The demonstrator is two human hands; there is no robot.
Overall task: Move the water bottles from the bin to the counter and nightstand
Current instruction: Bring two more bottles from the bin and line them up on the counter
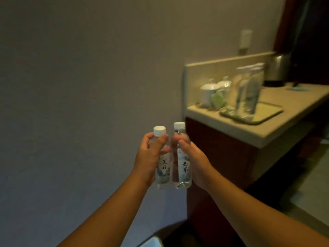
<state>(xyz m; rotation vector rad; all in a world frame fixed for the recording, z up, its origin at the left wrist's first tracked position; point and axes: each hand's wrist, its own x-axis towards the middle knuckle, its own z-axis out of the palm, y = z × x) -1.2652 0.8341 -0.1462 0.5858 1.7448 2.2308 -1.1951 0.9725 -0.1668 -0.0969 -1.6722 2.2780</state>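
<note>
Right now both hands are loaded, one bottle each. Left hand (149,154) wraps the upper body of a small clear plastic water bottle with a white screw cap (162,168), thumb across the front just under the neck. Right hand (195,163) grips a second clear white-capped bottle with a printed label (180,157) from its right side, thumb over the shoulder. The two bottles are upright, side by side and touching or nearly so, held out in front at arm's length, in the air and well short of any surface. High grips below the caps leave the bases free, which suits setting them straight down.

At the bottom edge a pale corner (156,242) shows between the forearms; possibly the bin, can't tell.

Further right is the table, a beige stone top on a dark red-brown cabinet (267,127). On it sits a shallow tray (267,114) with two tall clear white-capped bottles (249,90) standing on it, blurred. Behind them, white lidded cups (213,91) and a green packet (218,99), then a metal kettle (277,68) by the wall. A wall outlet plate (245,39) sits above.

Judgement: the table already looks stocked, so this pair is likely bound for the nightstand, which isn't in view.
</note>
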